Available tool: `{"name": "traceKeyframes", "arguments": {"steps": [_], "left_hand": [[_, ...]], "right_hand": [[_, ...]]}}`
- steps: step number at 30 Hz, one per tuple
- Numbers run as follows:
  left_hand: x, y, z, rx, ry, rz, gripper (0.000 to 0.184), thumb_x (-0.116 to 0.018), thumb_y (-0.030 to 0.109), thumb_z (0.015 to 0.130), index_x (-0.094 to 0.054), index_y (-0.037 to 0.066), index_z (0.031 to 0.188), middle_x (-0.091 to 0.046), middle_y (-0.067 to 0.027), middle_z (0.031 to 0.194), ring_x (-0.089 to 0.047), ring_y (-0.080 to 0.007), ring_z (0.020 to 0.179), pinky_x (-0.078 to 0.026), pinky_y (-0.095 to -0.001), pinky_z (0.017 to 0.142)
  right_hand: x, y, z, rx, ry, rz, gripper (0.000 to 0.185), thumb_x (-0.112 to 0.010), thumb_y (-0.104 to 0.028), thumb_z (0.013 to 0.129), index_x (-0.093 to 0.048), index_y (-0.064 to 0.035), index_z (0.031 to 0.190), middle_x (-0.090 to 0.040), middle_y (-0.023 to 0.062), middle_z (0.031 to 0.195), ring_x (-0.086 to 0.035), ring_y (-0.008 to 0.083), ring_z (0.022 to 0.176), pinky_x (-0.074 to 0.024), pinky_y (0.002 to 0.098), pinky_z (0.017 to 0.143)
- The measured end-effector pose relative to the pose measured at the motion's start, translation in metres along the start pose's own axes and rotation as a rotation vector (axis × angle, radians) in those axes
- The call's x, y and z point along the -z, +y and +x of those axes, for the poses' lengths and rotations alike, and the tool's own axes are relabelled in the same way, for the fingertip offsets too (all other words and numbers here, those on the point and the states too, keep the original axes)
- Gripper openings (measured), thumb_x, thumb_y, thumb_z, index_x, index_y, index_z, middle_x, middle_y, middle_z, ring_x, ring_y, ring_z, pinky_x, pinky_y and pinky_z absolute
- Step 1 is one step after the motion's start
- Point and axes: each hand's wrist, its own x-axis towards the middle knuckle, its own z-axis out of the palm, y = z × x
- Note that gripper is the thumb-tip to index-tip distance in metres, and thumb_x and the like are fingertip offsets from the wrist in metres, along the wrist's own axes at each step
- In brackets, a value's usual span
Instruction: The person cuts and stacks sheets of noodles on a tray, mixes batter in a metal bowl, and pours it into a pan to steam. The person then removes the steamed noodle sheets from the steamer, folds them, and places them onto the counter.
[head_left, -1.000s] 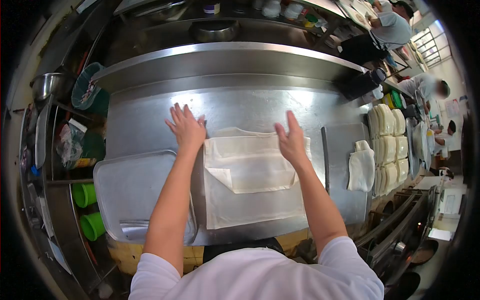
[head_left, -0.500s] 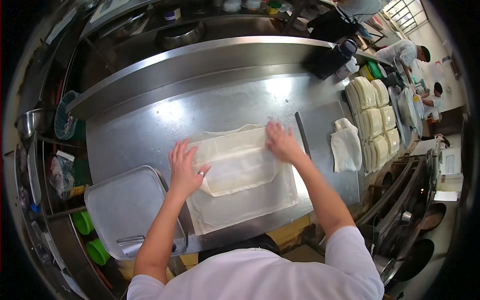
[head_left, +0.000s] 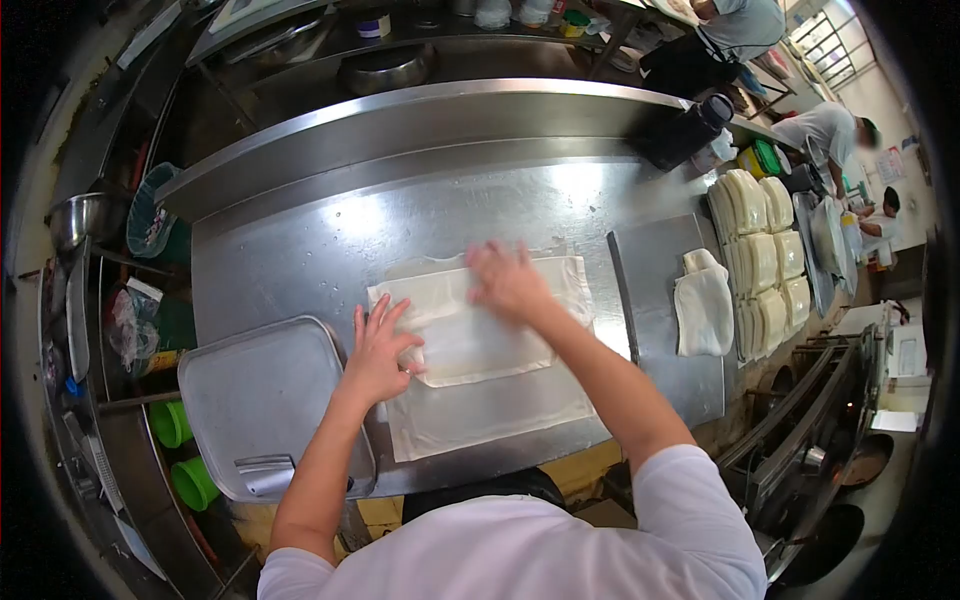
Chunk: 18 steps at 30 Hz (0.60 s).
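Note:
A cream-coloured cloth or thin sheet [head_left: 490, 405] lies on the steel table [head_left: 270, 260], its upper part folded over towards me. My left hand [head_left: 380, 350] rests on the left edge of the folded part, fingers spread, holding nothing. Over the upper middle of the sheet is my right hand [head_left: 505, 285], blurred by motion, with its fingers apart and nothing seen in them. Whether its palm touches the sheet cannot be made out. Further right, a smaller folded cream piece [head_left: 704, 308] lies on a flat metal plate [head_left: 650, 260].
An upturned or shallow metal tray [head_left: 260, 400] is at the left. Stacked cream packets [head_left: 750, 255] stand at the right, near a dark bottle [head_left: 690, 135]. A raised steel ledge [head_left: 430, 115] runs along the back. Several people [head_left: 820, 130] work at the upper right.
My right hand has moved from the sheet's right side to its upper middle. My left hand has come from the bare table onto the sheet's left edge. The view has shifted slightly.

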Motion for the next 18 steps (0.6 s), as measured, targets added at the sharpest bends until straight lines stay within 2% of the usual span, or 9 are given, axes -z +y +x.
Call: {"name": "traceKeyframes", "arguments": {"steps": [2, 5, 9, 12, 15, 18], "left_hand": [[0.015, 0.013, -0.003, 0.041, -0.023, -0.056, 0.032, -0.083, 0.016, 0.070, -0.073, 0.015, 0.100, -0.038, -0.0123, 0.158, -0.020, -0.0382, 0.152, -0.007, -0.0643, 0.122], [0.012, 0.011, -0.010, 0.035, 0.003, -0.065, 0.027, -0.083, 0.014, 0.069, -0.074, 0.013, 0.094, -0.040, -0.0120, 0.156, -0.021, -0.0375, 0.152, -0.008, -0.0635, 0.123], [-0.010, -0.010, -0.015, -0.005, 0.114, -0.006, 0.019, -0.082, 0.014, 0.070, -0.075, 0.013, 0.088, -0.048, -0.0113, 0.150, -0.029, -0.0368, 0.148, -0.014, -0.0649, 0.121], [-0.008, -0.007, -0.010, -0.038, 0.213, -0.057, 0.017, -0.081, 0.009, 0.069, -0.073, 0.011, 0.085, -0.053, -0.0112, 0.145, -0.035, -0.0371, 0.145, -0.017, -0.0647, 0.119], [-0.006, 0.004, -0.011, -0.037, 0.275, -0.090, 0.016, -0.080, 0.008, 0.069, -0.071, 0.009, 0.083, -0.056, -0.0114, 0.142, -0.039, -0.0373, 0.143, -0.020, -0.0649, 0.118], [-0.006, 0.005, -0.011, -0.042, 0.362, -0.130, 0.017, -0.080, 0.008, 0.071, -0.069, 0.008, 0.084, -0.057, -0.0117, 0.140, -0.040, -0.0375, 0.141, -0.022, -0.0643, 0.117]], "right_hand": [[0.018, 0.034, 0.022, -0.240, 0.132, -0.026, 0.066, -0.042, -0.048, 0.105, -0.036, -0.0043, 0.154, -0.031, 0.0189, 0.162, -0.024, 0.0414, 0.151, -0.0158, 0.0632, 0.121], [0.046, 0.042, 0.009, -0.346, 0.411, 0.124, 0.066, -0.044, -0.047, 0.104, -0.036, -0.0030, 0.153, -0.031, 0.0195, 0.162, -0.024, 0.0436, 0.150, -0.0167, 0.0631, 0.120], [0.020, 0.000, -0.047, -0.141, 0.300, 0.229, 0.066, -0.049, -0.044, 0.103, -0.037, -0.0025, 0.153, -0.031, 0.0190, 0.162, -0.024, 0.0448, 0.150, -0.0180, 0.0632, 0.120], [0.006, -0.033, -0.038, 0.179, 0.017, 0.125, 0.066, -0.049, -0.045, 0.103, -0.037, -0.0035, 0.153, -0.030, 0.0180, 0.162, -0.024, 0.0435, 0.150, -0.0177, 0.0621, 0.121], [0.001, -0.007, 0.027, 0.100, -0.052, -0.093, 0.067, -0.049, -0.045, 0.103, -0.035, -0.0053, 0.155, -0.029, 0.0158, 0.164, -0.022, 0.0427, 0.151, -0.0160, 0.0638, 0.120], [0.020, 0.018, 0.053, -0.275, 0.253, 0.065, 0.074, -0.052, -0.049, 0.101, -0.030, -0.0072, 0.157, -0.024, 0.0185, 0.165, -0.019, 0.0427, 0.152, -0.0135, 0.0667, 0.119]]}}
